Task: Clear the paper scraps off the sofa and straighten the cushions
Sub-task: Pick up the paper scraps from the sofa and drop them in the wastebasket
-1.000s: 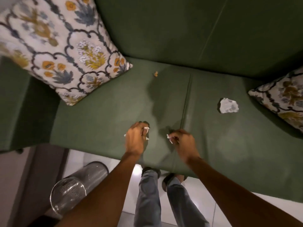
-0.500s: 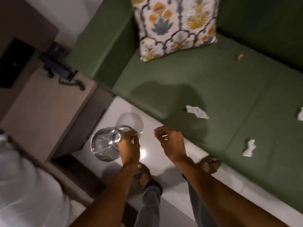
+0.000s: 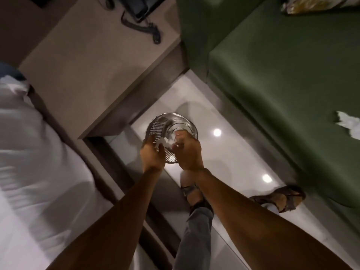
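Note:
Both my hands hover over a round metal mesh bin (image 3: 165, 121) standing on the glossy floor. My left hand (image 3: 152, 155) and my right hand (image 3: 189, 152) are close together, fingers pinched on small white paper scraps (image 3: 163, 143) that look blurred above the bin's mouth. To the right is the green sofa (image 3: 282, 65), with one crumpled white paper scrap (image 3: 348, 123) lying on its seat near the frame's right edge. A corner of the floral cushion (image 3: 311, 4) shows at the top right.
A beige side table (image 3: 87, 75) with a dark telephone (image 3: 136, 6) and its cord stands between the sofa arm and a white bed (image 3: 29, 152) on the left. My sandalled feet (image 3: 280, 199) stand on the narrow strip of floor by the sofa.
The view has swung left from the sofa down to the bin. Both hands have moved together over the bin's mouth, carrying the scraps picked from the seat.

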A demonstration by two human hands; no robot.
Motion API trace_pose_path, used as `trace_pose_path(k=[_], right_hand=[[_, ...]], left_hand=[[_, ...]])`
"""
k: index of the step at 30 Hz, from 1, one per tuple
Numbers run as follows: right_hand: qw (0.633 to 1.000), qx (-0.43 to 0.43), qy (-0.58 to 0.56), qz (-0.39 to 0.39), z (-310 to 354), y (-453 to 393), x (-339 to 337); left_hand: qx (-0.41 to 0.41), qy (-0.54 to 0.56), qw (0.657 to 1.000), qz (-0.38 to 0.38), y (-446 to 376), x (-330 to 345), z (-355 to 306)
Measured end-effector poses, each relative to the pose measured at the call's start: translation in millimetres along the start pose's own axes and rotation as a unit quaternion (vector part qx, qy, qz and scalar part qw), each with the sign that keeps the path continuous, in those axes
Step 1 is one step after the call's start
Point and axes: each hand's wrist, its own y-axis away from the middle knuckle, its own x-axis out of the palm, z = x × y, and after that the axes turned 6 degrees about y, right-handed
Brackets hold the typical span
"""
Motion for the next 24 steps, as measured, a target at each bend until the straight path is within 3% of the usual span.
trace_pose_path(k=[4,9,17,24], right_hand=[[0.999,0.042,-0.015,0.028,-4,1,20],[0.998,0.038,-0.041,0.009,-11,26,3],[0.998,0.03,-0.016,-0.054,-11,59,-88],[0.995,0.034,-0.018,-0.095,-32,77,-197]], left_hand=[[0.014,0.003,1.0,0.017,-7,-1,13],[0.034,-0.012,0.999,0.032,9,-5,6],[0.098,-0.04,0.994,0.041,57,-10,-70],[0.175,-0.068,0.979,0.076,107,18,-178]])
